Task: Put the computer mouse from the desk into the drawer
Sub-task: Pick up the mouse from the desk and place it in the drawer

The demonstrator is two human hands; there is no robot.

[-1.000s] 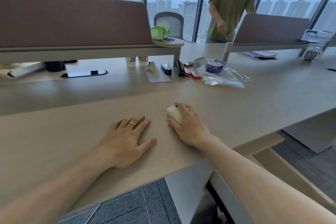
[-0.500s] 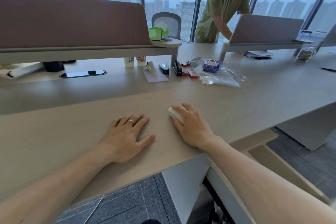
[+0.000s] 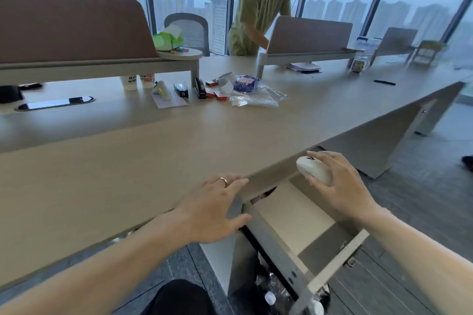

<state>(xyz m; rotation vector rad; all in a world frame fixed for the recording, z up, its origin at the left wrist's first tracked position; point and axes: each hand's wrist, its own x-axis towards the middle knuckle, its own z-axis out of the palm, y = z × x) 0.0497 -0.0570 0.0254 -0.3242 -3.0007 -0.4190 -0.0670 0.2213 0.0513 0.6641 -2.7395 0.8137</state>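
Observation:
The white computer mouse (image 3: 314,170) is off the desk, gripped in my right hand (image 3: 337,186), which hovers just past the desk's front edge. Below it the drawer (image 3: 271,238) stands pulled out from under the desk, its pale floor bare under the mouse. My left hand (image 3: 212,208), with a ring on it, lies flat and spread on the wooden desk (image 3: 115,161) at its front edge, the fingertips reaching over the drawer's left side.
Far back on the desk lie paper cups (image 3: 138,81), a stapler (image 3: 199,88), small boxes and a plastic bag (image 3: 256,97). Brown divider screens (image 3: 71,25) stand behind. A person in a green shirt (image 3: 261,5) bends over the far side. Bottles sit under the drawer.
My right hand lifted the mouse off the desk and carried it right, beyond the edge, above the drawer. The view swung down and right, showing the open drawer. My left hand slid to the desk's edge.

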